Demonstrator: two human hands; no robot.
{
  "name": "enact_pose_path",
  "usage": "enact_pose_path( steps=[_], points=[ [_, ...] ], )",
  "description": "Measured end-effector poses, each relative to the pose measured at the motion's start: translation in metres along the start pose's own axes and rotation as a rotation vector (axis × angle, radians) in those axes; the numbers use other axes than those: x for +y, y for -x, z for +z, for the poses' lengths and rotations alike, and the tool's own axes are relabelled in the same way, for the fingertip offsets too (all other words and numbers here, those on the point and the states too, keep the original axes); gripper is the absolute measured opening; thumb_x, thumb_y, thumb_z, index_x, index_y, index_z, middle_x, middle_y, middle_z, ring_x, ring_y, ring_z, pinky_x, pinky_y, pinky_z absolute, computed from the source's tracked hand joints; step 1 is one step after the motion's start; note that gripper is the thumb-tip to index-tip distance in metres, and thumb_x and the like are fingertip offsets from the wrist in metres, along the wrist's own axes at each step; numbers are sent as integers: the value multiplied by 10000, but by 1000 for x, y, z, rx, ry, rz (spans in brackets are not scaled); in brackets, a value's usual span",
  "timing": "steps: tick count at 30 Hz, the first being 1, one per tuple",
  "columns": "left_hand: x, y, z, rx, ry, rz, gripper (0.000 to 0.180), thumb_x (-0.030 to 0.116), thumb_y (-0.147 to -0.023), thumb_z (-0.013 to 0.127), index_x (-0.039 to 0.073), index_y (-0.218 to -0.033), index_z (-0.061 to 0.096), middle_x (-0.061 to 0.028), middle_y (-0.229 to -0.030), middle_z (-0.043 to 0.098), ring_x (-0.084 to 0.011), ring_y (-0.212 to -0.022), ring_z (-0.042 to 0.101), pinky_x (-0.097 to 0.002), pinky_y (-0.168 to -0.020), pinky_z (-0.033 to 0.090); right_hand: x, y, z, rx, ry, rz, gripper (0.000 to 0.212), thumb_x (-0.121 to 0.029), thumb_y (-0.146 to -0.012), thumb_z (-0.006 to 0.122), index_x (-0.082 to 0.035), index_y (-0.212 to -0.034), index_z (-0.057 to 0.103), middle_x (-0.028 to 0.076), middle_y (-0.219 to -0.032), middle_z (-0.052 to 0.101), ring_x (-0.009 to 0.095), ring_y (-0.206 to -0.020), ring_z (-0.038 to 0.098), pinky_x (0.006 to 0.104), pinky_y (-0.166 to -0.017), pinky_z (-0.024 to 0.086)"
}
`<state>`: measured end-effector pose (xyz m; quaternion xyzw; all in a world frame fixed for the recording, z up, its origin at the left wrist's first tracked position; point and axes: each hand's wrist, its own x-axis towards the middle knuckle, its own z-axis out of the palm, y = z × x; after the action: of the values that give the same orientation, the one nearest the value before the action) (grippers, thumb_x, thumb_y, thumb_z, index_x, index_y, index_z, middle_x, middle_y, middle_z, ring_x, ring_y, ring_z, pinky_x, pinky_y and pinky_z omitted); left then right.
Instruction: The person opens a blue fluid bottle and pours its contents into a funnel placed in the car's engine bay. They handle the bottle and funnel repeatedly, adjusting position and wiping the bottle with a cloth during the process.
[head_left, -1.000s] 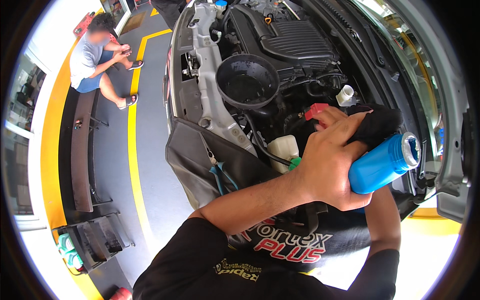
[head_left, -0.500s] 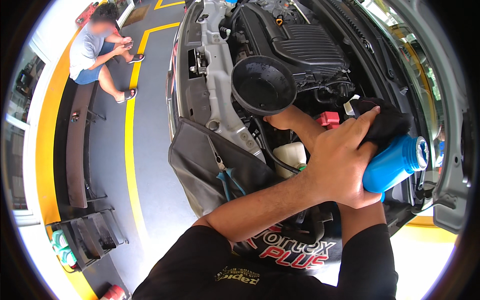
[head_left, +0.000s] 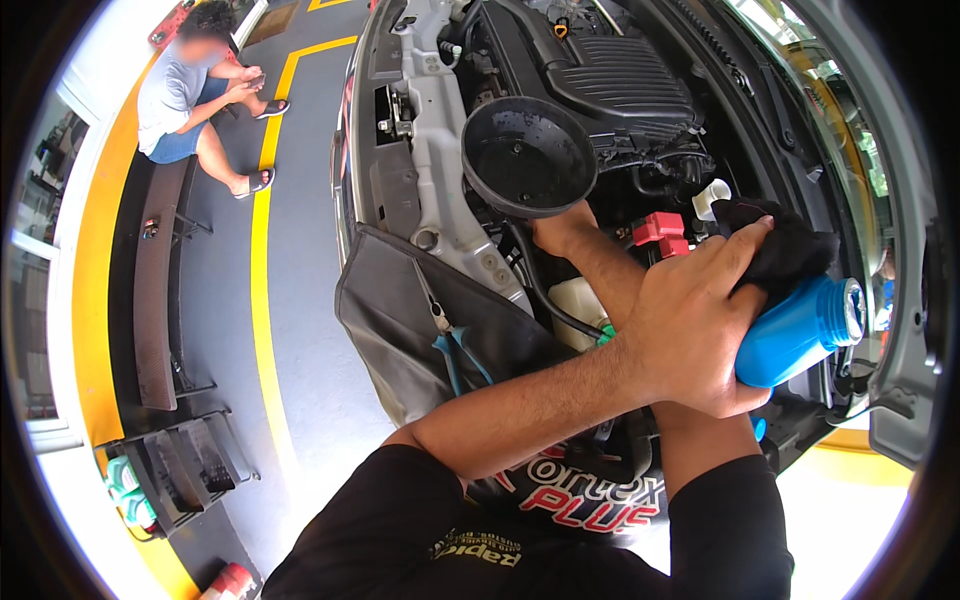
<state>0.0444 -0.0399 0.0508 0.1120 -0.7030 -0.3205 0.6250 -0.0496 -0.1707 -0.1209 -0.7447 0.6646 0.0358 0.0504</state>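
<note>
My left hand [head_left: 695,335] reaches across to the right, closed around a blue plastic bottle [head_left: 795,338]. The bottle lies tilted, its uncapped mouth turned to the right, with torn foil on the rim. A bunched black cloth [head_left: 782,245] is held in the same hand, under the stretched index finger. Beneath that forearm passes my right arm, crossing to the left. My right hand [head_left: 568,232] grips a wide black funnel [head_left: 530,160] from below, its fingers mostly hidden by the rim. The funnel stands over the engine bay, wet-looking inside, with no stream entering it.
Pliers with blue handles [head_left: 450,345] lie on a dark fender cover [head_left: 385,300]. Around the funnel are the engine cover [head_left: 625,85], a red terminal cover [head_left: 660,230] and a white filler neck [head_left: 711,199]. A person [head_left: 190,100] sits on a bench to the left.
My left hand has moved slightly right with the bottle and cloth, showing more of the white filler neck. My right hand stays at the funnel.
</note>
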Motion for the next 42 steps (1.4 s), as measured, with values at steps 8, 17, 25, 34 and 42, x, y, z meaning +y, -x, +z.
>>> enact_pose_path(
  steps=[8,17,25,34,42],
  points=[
    [-2,0,4,26,-2,34,534,370,-527,893,-27,-858,761,-313,-1458,585,-340,-949,696,-452,-763,594,9,1,-5,-89,-102,-71,387,-208,-933,735,-84,-1300,725,212,-1299,734,407,-1234,694,498,-1062,561],
    [-1,2,5,17,0,41,537,360,-520,898,-30,-863,761,-314,-1460,584,-339,-963,694,-442,-772,596,-5,2,-11,-79,-6,49,433,-210,-916,749,-87,-1329,710,212,-1363,711,412,-1252,690,482,-1061,571],
    [-2,2,5,5,-3,31,531,360,-519,895,-21,-863,758,-308,-1464,585,-336,-952,694,-443,-761,598,1,8,-4,-34,-102,-35,327,-219,-950,733,-30,-1216,754,235,-1264,744,428,-1196,713,498,-1035,574],
    [-2,3,7,2,-7,42,527,363,-529,895,-22,-860,754,-317,-1452,588,-346,-959,700,-443,-759,607,-8,9,0,-9,-53,72,316,-233,-945,736,-28,-1185,748,252,-1237,746,433,-1162,725,521,-995,589],
    [1,2,4,-30,-22,-6,524,356,-517,913,-10,-862,768,-296,-1434,621,-379,-989,749,-451,-835,621,-8,21,-21,-53,19,18,405,-225,-921,729,-31,-1275,709,238,-1306,720,427,-1218,702,508,-1047,573]
  ],
)
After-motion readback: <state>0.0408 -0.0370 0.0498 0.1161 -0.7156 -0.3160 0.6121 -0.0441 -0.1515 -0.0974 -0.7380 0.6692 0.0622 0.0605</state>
